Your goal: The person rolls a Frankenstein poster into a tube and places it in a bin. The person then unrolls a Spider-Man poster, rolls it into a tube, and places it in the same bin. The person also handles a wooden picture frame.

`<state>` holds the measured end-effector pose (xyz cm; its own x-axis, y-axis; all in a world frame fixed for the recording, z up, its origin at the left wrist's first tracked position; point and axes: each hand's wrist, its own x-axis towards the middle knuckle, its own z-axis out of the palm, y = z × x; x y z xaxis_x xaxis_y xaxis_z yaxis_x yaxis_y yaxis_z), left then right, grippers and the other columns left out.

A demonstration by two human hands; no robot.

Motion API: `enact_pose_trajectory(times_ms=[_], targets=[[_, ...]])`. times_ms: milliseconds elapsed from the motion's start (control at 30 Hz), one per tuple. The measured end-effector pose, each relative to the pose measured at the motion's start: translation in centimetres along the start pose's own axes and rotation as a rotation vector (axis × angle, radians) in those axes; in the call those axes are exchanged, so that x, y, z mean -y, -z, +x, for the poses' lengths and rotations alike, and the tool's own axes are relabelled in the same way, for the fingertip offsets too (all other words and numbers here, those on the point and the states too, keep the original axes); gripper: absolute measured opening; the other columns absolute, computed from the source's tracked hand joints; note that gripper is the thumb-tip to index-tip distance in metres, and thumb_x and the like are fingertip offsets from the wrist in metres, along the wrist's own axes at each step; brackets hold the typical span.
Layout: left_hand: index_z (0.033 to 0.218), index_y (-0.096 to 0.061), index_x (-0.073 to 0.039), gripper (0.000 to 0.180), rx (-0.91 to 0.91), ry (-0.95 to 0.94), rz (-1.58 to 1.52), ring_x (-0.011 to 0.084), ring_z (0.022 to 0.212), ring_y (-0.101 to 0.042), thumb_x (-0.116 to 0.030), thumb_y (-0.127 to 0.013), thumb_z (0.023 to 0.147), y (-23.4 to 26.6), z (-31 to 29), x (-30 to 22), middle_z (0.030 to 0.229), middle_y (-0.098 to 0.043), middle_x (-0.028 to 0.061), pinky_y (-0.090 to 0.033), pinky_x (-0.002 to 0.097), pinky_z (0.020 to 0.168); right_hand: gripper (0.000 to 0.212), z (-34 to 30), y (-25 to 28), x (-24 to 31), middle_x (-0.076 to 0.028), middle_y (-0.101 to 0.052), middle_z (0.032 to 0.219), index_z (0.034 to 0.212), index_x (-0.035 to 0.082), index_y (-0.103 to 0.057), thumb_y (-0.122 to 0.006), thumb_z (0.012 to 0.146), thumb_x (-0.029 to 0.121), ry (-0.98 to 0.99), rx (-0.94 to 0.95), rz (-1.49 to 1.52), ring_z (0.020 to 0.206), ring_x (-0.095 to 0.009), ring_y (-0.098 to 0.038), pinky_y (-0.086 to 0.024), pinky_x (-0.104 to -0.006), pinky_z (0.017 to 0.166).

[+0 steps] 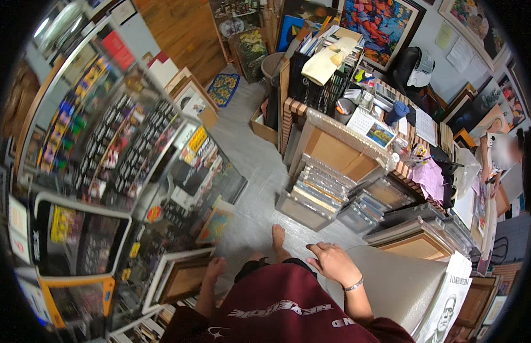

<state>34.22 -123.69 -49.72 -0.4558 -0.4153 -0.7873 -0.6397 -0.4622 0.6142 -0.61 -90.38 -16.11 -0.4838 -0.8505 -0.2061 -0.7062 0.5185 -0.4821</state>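
My left hand (215, 268) hangs low beside my body, close to a brown picture with a white frame (156, 280). Its fingers are small and partly turned away, so their pose is unclear. On the other side my right hand (335, 264), with a bracelet (353, 285) at the wrist, is held palm down with fingers loosely apart and nothing in them. It is in front of the edge of a large pale grey sheet or panel (400, 274); whether they touch cannot be told. A white printed sheet or bag (448, 303) with a portrait drawing stands at the panel's right end.
Glass display cases (122, 148) full of small items line the left. Bubble-wrapped frames (319, 186) stand on the grey floor (248, 228) ahead, against a cluttered brick-edged counter (400, 166). Another person (500, 160) is at the far right. A patterned mat (223, 90) lies farther off.
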Motion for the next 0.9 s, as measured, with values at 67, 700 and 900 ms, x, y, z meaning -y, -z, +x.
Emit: enact_pose_trajectory(times_ms=[67, 700, 900], targets=[[0.118, -0.061, -0.005, 0.046, -0.001, 0.046, 0.090, 0.0161, 0.091, -0.059, -0.047, -0.058, 0.099, -1.6, 1.1, -5.2, 0.104, -0.064, 0.0058, -0.048, 0.0346, 0.081, 0.035, 5.3, 2.3, -0.7, -0.014, -0.067, 0.099, 0.118, 0.007, -0.062, -0.059, 0.096, 0.034, 0.032, -0.044, 0.001, 0.097, -0.034, -0.065, -0.049, -0.0442, 0.087], [0.122, -0.062, -0.005, 0.047, 0.281, -0.431, 1.217, 0.0346, 0.109, -0.066, -0.044, -0.056, 0.097, -19.3, 25.1, -48.9, 0.116, -0.069, 0.0179, -0.052, 0.0447, 0.092, 0.039, 35.5, 10.5, -3.1, -0.016, -0.067, 0.109, 0.121, 0.007, -0.060, -0.059, 0.096, 0.038, -0.040, -0.100, 0.050, 0.104, -0.035, -0.066, -0.051, -0.0432, 0.093], [0.126, -0.062, -0.007, 0.050, 0.223, -0.279, 1.446, 0.0338, 0.113, -0.064, -0.047, -0.053, 0.098, -20.3, 33.2, -53.9, 0.119, -0.068, 0.0169, -0.051, 0.0484, 0.094, 0.044, 44.3, 13.7, -4.8, -0.019, -0.065, 0.115, 0.128, 0.007, -0.057, -0.059, 0.097, 0.037, 0.033, 0.009, 0.126, 0.103, -0.039, -0.065, -0.051, -0.0457, 0.092]])
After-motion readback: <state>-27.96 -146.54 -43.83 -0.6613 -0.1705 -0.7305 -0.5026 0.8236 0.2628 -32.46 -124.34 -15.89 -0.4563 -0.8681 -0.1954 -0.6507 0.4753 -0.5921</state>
